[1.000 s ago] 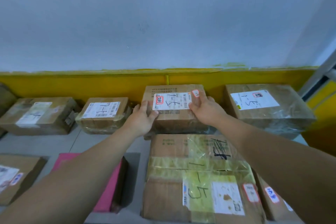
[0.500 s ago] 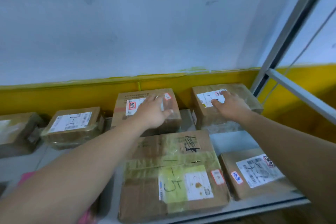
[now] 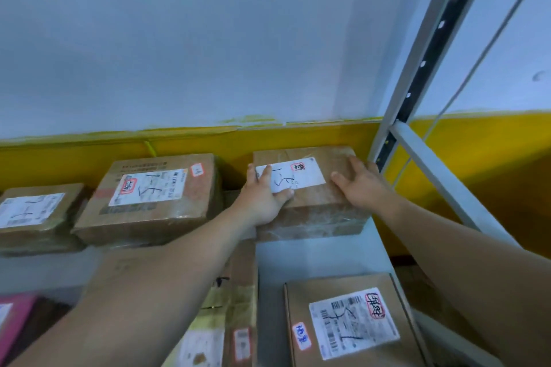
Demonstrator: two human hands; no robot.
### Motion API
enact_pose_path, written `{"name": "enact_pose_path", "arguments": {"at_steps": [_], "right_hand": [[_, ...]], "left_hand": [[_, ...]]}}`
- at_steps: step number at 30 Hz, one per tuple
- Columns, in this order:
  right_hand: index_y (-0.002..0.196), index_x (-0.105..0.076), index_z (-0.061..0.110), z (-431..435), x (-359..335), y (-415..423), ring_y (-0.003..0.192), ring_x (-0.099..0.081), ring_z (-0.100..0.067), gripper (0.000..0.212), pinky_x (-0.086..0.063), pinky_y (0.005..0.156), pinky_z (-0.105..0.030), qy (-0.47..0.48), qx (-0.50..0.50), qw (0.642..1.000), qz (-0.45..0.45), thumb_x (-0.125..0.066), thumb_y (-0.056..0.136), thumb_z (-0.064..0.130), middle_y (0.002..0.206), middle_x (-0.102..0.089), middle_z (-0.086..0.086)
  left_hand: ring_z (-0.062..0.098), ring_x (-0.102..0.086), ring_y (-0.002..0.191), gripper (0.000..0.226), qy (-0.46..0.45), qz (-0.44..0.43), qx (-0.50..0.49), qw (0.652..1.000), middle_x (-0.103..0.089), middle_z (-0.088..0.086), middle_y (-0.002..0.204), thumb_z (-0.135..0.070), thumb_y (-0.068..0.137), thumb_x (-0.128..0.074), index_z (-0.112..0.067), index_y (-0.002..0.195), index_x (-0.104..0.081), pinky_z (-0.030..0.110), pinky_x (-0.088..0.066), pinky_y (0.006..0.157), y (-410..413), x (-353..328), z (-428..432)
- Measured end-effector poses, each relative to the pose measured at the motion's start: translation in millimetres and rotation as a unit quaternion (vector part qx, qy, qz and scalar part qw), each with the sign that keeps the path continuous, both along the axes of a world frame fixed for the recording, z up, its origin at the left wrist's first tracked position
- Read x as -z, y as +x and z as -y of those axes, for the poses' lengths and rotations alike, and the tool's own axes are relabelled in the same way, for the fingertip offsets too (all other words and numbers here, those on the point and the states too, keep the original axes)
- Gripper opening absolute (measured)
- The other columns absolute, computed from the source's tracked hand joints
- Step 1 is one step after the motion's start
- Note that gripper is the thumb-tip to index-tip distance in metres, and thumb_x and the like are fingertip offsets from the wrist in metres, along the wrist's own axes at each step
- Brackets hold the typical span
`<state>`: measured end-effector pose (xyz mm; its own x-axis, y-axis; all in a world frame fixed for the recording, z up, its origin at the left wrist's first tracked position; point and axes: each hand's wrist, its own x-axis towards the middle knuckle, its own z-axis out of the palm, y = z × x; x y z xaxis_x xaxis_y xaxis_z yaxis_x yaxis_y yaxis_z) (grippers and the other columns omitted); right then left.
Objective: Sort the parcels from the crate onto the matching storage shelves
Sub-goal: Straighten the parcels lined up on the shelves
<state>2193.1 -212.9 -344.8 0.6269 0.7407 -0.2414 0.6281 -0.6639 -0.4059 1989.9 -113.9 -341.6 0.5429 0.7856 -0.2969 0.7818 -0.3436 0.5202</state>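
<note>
A brown taped parcel (image 3: pixel 316 211) with a white label marked "1-5" stands at the back right of the grey shelf (image 3: pixel 322 256), against the yellow wall band. My left hand (image 3: pixel 265 197) rests on its left front corner, thumb and fingers stretched over the label. On the top right of the parcel lies my right hand (image 3: pixel 362 185), flat with fingers spread towards the far right edge. Left of it stands a second parcel marked "1-5" (image 3: pixel 158 199), untouched.
A smaller labelled parcel (image 3: pixel 32 214) sits at the back left. Nearer me are a labelled box (image 3: pixel 348 322), a taped box (image 3: pixel 238 292) under my left arm and a pink parcel (image 3: pixel 15 322). The shelf's white upright (image 3: pixel 432 48) rises at the right.
My left hand left the middle parcel and moved right onto the right-hand parcel. My right hand slid to that parcel's right side. The view turned to the right.
</note>
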Motion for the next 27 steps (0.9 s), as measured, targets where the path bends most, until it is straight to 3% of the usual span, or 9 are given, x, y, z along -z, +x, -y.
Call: {"name": "enact_pose_path", "arguments": {"at_steps": [4,10,14,17,22,27], "right_hand": [[0.157,-0.008,0.033,-4,6,2,0.134,-0.043,-0.038,0.076,-0.039,0.106,-0.044,0.016,0.004,1.0,-0.025,-0.039,0.094,0.064,0.154,-0.031,-0.014],[0.157,-0.008,0.03,5,5,-3,0.132,-0.046,-0.038,0.074,-0.042,0.102,-0.044,-0.005,0.013,1.0,-0.013,-0.037,0.097,0.062,0.155,-0.031,-0.016],[0.157,-0.014,0.021,1,-12,-10,0.143,-0.029,-0.037,0.079,-0.031,0.114,-0.048,-0.032,-0.005,0.999,0.034,-0.037,0.095,0.064,0.159,-0.023,-0.014],[0.157,-0.017,0.016,-12,-32,-38,0.148,-0.015,-0.034,0.08,-0.023,0.118,-0.05,-0.028,-0.05,0.995,0.084,-0.036,0.096,0.064,0.163,-0.013,-0.012],[0.149,-0.033,0.012,-52,-67,-155,0.141,-0.03,-0.035,0.075,-0.032,0.113,-0.047,0.027,-0.183,0.977,0.103,-0.038,0.095,0.064,0.153,-0.034,-0.017],[0.15,-0.033,0.017,-82,-93,-328,0.14,-0.032,-0.032,0.076,-0.032,0.113,-0.047,0.061,-0.331,0.934,0.119,-0.036,0.093,0.067,0.153,-0.035,-0.012]], "left_hand": [[0.026,-0.01,0.149,0.086,-0.004,0.026,-0.04,0.999,0.02,0.007,0.16,-0.055,0.093,-0.051,-0.02,0.155,-0.003,0.032,-0.019,0.114,5,8,7],[0.025,-0.011,0.149,0.087,-0.015,-0.008,-0.021,1.0,0.019,0.005,0.161,-0.055,0.092,-0.052,-0.023,0.156,-0.003,0.032,-0.019,0.115,4,1,10],[0.023,-0.019,0.146,0.073,0.009,-0.013,0.03,0.999,-0.012,0.007,0.161,-0.045,0.096,-0.052,-0.018,0.154,-0.019,0.03,-0.021,0.114,-12,-27,4],[0.023,-0.021,0.146,0.073,0.07,-0.041,0.028,0.996,-0.017,0.004,0.161,-0.052,0.094,-0.051,-0.019,0.153,-0.022,0.038,-0.021,0.118,-51,-50,0],[0.023,-0.022,0.146,0.071,0.117,-0.068,-0.005,0.991,-0.024,0.007,0.159,-0.049,0.094,-0.053,-0.017,0.151,-0.028,0.03,-0.022,0.114,-175,-79,13],[0.022,-0.035,0.138,0.064,0.138,-0.081,-0.061,0.985,-0.038,0.001,0.15,-0.043,0.092,-0.058,-0.019,0.147,-0.037,0.027,-0.03,0.107,-339,-96,41]]}}
